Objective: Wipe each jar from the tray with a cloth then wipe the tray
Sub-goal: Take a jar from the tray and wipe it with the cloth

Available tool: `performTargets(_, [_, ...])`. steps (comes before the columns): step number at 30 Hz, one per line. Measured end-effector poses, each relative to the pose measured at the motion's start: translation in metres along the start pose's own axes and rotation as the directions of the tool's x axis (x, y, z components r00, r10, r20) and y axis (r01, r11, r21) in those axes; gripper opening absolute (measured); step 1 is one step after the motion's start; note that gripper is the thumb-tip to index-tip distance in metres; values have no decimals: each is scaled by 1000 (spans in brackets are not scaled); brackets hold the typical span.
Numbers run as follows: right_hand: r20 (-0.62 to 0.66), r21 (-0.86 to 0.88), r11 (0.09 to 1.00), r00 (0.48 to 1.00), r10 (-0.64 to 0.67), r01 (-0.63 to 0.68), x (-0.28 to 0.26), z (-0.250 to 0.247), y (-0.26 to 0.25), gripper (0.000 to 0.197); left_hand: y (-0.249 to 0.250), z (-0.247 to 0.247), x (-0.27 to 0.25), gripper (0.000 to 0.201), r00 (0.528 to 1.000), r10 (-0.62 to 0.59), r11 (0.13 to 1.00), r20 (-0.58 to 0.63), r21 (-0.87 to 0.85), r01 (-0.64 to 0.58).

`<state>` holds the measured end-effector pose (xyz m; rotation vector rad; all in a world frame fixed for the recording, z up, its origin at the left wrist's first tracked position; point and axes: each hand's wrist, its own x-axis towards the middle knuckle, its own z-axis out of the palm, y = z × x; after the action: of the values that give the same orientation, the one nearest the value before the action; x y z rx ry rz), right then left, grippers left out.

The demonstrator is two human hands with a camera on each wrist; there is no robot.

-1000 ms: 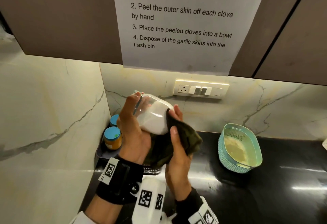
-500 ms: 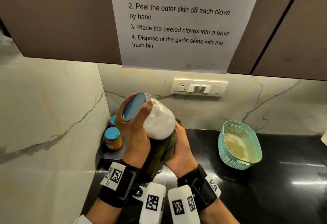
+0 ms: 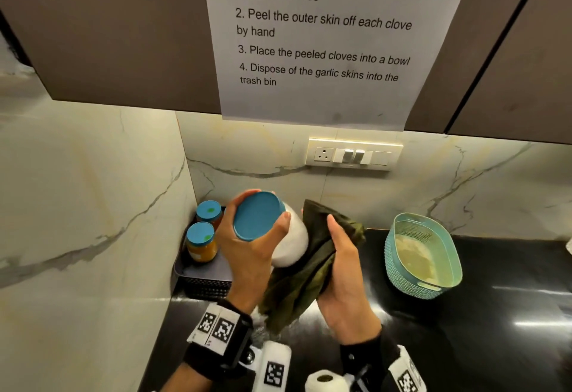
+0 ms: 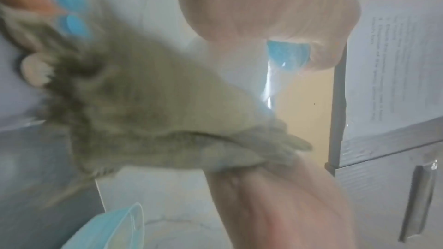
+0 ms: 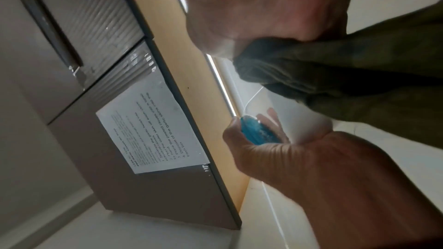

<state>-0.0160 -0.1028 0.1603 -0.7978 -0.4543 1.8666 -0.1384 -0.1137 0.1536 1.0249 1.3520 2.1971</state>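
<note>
My left hand (image 3: 247,249) grips a jar of white powder (image 3: 292,246) by its blue lid (image 3: 257,215), tilted with the lid toward me, above the counter. My right hand (image 3: 340,261) holds a dark olive cloth (image 3: 312,271) wrapped against the jar's right side and underside. In the right wrist view the cloth (image 5: 359,75) bunches under my palm and the lid (image 5: 257,132) shows between my left fingers. The left wrist view is blurred, with the cloth (image 4: 155,105) across it. A dark grey tray (image 3: 204,274) in the corner holds two blue-lidded jars (image 3: 201,246) with orange contents.
A teal perforated basket (image 3: 424,255) with pale contents stands on the black counter (image 3: 464,329) to the right. Marble walls close the corner on the left and behind. A socket plate (image 3: 353,154) and an instruction sheet (image 3: 322,35) on the cabinets hang above.
The jar has been turned in my left hand so the blue lid now faces me. My right hand has shifted with the cloth from beneath the jar to its right side.
</note>
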Motion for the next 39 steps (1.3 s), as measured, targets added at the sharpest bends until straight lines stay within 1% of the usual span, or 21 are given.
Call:
performTargets(2, [38,-5,1000,999,8,-8,2,5,-9,39,2,2,-9,62,998,-57,997,24,-49,58])
performTargets(4, [100,9,996,991,88,-89,5,7,-17,45,6,3,-12,57,997,-54,995,53,-77,58])
performTargets(6, [122,3,983,976,181,-182,8,7,-18,49,10,6,-10,55,996,-44,994,78,-98,51])
performTargets(9, [159,96,971,967,201,-218,8,9,-5,48,17,12,-5,54,989,34,994,141,-108,-19])
performTargets(11, [171,178,947,956,237,-267,6,10,6,46,17,14,-2,58,979,84,993,185,-95,-68])
performTargets(14, [133,182,937,951,278,-299,3,0,17,48,6,10,1,62,969,101,995,226,-49,-92])
performTargets(16, [69,153,950,962,264,-271,1,-10,18,47,-4,5,1,62,969,81,997,235,-3,-82])
performTargets(18, [-11,148,965,975,221,-217,-1,-22,21,45,-14,1,0,62,979,40,999,202,23,-46])
performTargets(20, [-93,117,983,984,155,-143,-4,-33,21,45,-23,-2,-3,62,984,17,999,179,32,-23])
performTargets(22, [-155,42,998,986,54,-48,-6,-36,18,44,-32,-4,-11,63,981,1,999,193,43,-10])
performTargets(25, [-133,-152,984,985,-111,90,-7,-32,10,31,-44,-6,-25,61,970,-47,998,238,60,33])
performTargets(27, [-117,-330,921,959,-259,208,-5,-35,8,20,-53,-4,-33,58,955,-85,994,286,86,63])
performTargets(29, [-36,-512,810,936,-351,285,-4,-44,11,22,-63,-1,-39,58,936,-134,989,326,105,105])
performTargets(30, [18,-562,771,936,-351,300,-5,-51,13,23,-66,0,-40,58,929,-157,986,334,112,127])
performTargets(32, [120,-622,719,945,-305,311,-12,-64,16,29,-74,4,-42,60,919,-212,976,332,115,184])
performTargets(33, [176,-666,674,946,-272,318,-16,-70,18,35,-78,7,-43,60,914,-241,970,327,115,214])
performTargets(34, [206,-730,602,944,-257,323,-18,-77,22,46,-83,10,-44,61,904,-271,962,332,120,245])
performTargets(35, [215,-786,522,938,-270,331,-18,-83,27,59,-88,14,-46,64,892,-297,955,341,128,269])
performTargets(36, [197,-819,469,930,-311,330,-16,-88,32,73,-92,19,-48,67,875,-324,946,359,137,294])
performTargets(37, [150,-828,457,914,-377,324,-14,-93,35,83,-96,25,-52,69,853,-351,936,387,147,319])
performTargets(39, [70,-845,422,851,-520,327,-9,-103,37,92,-102,38,-61,69,803,-380,925,458,176,337])
